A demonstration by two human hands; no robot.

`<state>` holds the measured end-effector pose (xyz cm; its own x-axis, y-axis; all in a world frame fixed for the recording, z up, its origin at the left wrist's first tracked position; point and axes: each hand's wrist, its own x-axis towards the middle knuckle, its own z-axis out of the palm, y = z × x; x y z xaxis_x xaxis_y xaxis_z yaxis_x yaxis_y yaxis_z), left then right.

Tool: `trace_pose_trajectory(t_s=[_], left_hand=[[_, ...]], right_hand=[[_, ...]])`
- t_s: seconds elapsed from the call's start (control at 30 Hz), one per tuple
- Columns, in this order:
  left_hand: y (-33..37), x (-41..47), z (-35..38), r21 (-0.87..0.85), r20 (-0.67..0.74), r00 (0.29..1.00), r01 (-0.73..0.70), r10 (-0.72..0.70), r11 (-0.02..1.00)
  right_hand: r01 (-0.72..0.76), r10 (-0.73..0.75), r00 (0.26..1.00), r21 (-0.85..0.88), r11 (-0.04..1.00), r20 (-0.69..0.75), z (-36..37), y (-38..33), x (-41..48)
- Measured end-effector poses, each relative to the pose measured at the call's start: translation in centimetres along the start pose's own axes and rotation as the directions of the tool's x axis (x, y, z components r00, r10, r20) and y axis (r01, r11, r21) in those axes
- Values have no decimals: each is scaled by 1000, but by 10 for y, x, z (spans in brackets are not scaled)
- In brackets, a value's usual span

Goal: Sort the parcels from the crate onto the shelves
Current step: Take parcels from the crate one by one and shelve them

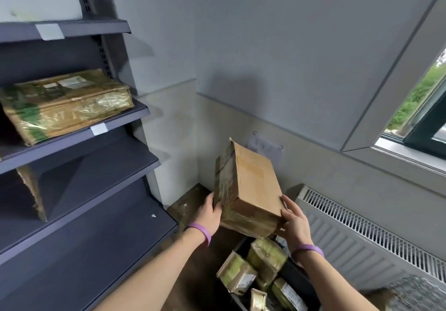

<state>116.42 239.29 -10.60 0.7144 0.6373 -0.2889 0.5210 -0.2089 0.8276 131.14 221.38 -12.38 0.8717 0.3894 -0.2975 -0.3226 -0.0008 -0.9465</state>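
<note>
A brown cardboard parcel wrapped in clear tape is held in the air above the crate, tilted on end. My left hand grips its left side and my right hand grips its right lower corner. Below them the dark crate holds several smaller taped parcels. The dark metal shelves stand at the left. A large flat taped parcel lies on a middle shelf, and another parcel leans upright on the shelf below it.
A white radiator runs along the wall at the right under a window. Grey walls meet in the corner behind the held parcel. The lowest shelf boards show bare dark surface.
</note>
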Motion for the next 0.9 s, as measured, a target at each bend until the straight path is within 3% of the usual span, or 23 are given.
trace_pose_trajectory(t_s=[0.1,0.23,0.43,0.67,0.9], left_hand=[[-2,-1,-5,-109,26,1000,-14,17,994],[-3,-1,-10,-134,-72,995,-82,73,988],[-7,-7,-11,-120,-113,988,-121,108,985],[-5,-20,-14,-74,-195,966,-187,170,980],[-1,-24,-14,-18,-221,946,-248,238,969]], right_hand=[[34,-31,999,-100,994,29,8,-1,-2],[62,-29,994,-316,947,110,19,-1,-8],[185,-10,961,-614,768,277,43,-4,-22],[89,108,921,-471,878,376,59,-9,-45],[124,6,920,-305,944,392,64,-5,-52]])
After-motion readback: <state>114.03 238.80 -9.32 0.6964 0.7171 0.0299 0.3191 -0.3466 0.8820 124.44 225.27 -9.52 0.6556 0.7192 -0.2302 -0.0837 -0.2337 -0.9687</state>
